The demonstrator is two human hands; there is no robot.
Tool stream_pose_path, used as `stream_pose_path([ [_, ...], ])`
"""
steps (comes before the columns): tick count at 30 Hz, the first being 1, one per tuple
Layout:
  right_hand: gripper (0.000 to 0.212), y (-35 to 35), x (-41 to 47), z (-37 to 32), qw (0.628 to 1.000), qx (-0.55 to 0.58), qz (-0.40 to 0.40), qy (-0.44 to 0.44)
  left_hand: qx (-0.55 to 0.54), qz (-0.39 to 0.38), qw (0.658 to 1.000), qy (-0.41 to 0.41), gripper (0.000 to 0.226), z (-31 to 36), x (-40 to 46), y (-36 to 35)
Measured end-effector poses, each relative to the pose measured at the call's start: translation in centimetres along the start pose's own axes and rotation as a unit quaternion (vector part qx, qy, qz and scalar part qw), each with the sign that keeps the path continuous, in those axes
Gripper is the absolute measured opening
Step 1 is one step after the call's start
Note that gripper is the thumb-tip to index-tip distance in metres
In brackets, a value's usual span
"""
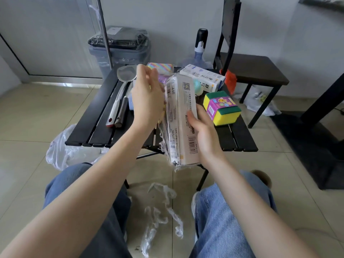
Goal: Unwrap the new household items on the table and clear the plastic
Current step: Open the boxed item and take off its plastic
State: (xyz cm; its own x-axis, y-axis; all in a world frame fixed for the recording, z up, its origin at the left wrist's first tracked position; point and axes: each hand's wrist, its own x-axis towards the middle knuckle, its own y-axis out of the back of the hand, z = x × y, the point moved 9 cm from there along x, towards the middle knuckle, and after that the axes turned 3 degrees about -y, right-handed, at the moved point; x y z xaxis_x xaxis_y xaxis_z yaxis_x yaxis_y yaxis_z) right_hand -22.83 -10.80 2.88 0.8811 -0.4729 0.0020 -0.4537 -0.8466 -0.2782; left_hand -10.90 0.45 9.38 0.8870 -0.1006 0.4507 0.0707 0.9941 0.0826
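Note:
A long white box (183, 116) wrapped in clear plastic stands tilted above the near edge of the black slatted table (96, 125). My right hand (202, 135) grips its right side, thumb across the front. My left hand (147, 97) is at the box's left side with fingers raised and blurred; loose plastic film (163, 138) hangs off the box there. Whether the left fingers pinch the film is unclear. Strips of torn clear plastic (162, 211) lie on the floor between my knees.
On the table lie a metal skimmer (122, 86), a dark-handled utensil (122, 112), a wrapped sponge pack (221, 109), a tissue pack (202, 78) and a rainbow-striped pack (160, 68). A plastic bag (63, 151) sits on the floor left. Behind stand a grey bin (121, 49) and black bench (255, 67).

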Motion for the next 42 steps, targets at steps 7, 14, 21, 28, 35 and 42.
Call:
stream_pose_path([
  [7, 0.034, 0.6, -0.2, 2.0, 0.979, 0.175, -0.011, -0.102, -0.005, -0.014, 0.992, 0.122, 0.023, -4.2, 0.2, 1.0],
  [14, 0.035, -0.3, 0.1, 0.8, 0.99, 0.078, -0.067, -0.098, 0.02, -0.329, 0.918, 0.22, 0.065, -4.5, -4.3, -3.2],
  [21, 0.042, 0.8, 0.8, 0.2, 0.993, 0.088, -0.001, -0.083, -0.023, -0.427, 0.875, 0.228, 0.027, -4.5, -6.4, -3.2],
  [28, 0.031, 2.0, 1.3, -0.2, 0.997, -0.011, 0.052, -0.056, -0.04, -0.304, 0.915, 0.264, 0.012, -4.3, -5.1, -2.1],
  [35, 0.076, -0.2, 1.2, 1.2, 0.998, -0.026, -0.01, -0.057, 0.057, -0.17, 0.982, 0.062, 0.008, -1.3, -3.3, -1.8],
  [42, 0.074, -0.5, 0.8, -1.4, 0.995, -0.066, 0.037, 0.068, 0.082, -0.228, 0.963, 0.12, 0.049, -1.9, -5.2, -2.4],
])
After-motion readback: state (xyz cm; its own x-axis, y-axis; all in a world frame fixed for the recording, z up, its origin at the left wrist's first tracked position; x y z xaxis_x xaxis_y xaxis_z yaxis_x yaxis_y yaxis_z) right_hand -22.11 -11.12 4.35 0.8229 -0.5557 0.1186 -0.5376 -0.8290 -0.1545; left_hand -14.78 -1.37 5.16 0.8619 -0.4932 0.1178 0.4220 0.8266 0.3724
